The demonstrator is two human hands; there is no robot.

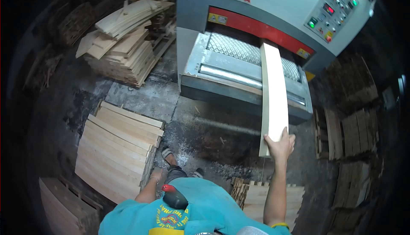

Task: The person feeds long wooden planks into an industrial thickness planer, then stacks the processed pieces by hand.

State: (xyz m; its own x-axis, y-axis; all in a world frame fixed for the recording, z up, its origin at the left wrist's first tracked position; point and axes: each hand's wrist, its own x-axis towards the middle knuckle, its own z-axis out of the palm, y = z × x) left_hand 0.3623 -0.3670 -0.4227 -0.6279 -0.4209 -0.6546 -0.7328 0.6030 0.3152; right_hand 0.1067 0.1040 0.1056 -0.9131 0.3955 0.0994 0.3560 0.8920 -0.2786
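A long pale wooden board (275, 94) reaches out of the opening of a large grey machine (239, 2) and slopes toward me. My right hand (281, 144) is closed around the board's near end, thumb on its left side and fingers along the right. The far end is hidden under the machine's red bar (252, 25). Low at my side hangs my left hand (158, 174), near my leg and the right edge of a stack of boards (117, 145). Its fingers are too small and dim to make out.
A ridged metal feed bed (235, 49) with a smooth roller (230, 77) lies under the board. The control panel (333, 10) is at upper right. Timber piles stand at upper left (124, 51), lower left (68, 207), near my right arm (273, 196) and along the right side (348, 132).
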